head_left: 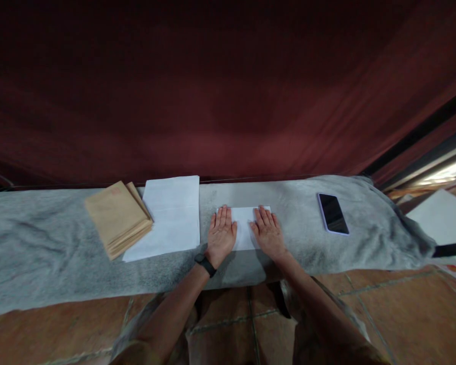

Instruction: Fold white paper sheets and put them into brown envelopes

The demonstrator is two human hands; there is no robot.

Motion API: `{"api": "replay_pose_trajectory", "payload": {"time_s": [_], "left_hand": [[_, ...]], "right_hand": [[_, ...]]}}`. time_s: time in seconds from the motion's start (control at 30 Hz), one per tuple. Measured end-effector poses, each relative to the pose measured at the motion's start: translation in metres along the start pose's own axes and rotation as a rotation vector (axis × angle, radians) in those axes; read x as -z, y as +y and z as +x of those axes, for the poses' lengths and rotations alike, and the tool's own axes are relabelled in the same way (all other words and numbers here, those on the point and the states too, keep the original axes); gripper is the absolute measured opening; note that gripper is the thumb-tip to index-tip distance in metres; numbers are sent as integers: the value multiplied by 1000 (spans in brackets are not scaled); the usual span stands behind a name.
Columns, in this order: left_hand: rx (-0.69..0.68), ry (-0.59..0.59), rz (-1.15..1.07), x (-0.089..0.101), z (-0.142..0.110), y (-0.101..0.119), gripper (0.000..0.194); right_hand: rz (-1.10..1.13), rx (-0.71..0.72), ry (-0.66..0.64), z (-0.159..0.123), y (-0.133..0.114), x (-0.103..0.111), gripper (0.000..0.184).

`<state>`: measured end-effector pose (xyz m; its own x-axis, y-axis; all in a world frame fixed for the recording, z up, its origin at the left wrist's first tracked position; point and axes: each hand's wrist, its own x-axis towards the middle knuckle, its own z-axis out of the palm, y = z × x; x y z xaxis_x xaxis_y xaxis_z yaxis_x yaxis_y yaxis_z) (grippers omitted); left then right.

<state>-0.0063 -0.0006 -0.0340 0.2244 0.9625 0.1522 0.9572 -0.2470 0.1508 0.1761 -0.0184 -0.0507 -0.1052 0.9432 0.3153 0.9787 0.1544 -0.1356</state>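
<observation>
On the grey cloth (41,243), a small white paper (245,230) lies flat under the left hand (221,237) and right hand (270,237), fingers straight and fairly close, thumbs out, nothing pinched. Looks smaller than the white sheets (175,218) over to the left, so maybe folded already, can't really tell. Those lie out flat, brown envelopes (116,215) piled partly on them, so plenty seems left imo

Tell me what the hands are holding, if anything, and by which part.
Nothing is held: the left hand and right hand lie flat on the white paper.
</observation>
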Motion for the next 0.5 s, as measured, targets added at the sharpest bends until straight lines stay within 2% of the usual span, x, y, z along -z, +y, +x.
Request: {"api": "replay_pose_trajectory", "payload": {"time_s": [0.17, 0.37, 0.5], "left_hand": [[-5, -13, 13, 10, 9, -6, 55], [-33, -24, 52, 23, 27, -7, 42], [-51, 5, 72, 21, 28, -2, 42]], "right_hand": [[-15, -50, -11, -1, 18, 5, 53], [3, -219, -67, 1, 31, 19, 54], [7, -207, -81, 2, 37, 23, 52]]}}
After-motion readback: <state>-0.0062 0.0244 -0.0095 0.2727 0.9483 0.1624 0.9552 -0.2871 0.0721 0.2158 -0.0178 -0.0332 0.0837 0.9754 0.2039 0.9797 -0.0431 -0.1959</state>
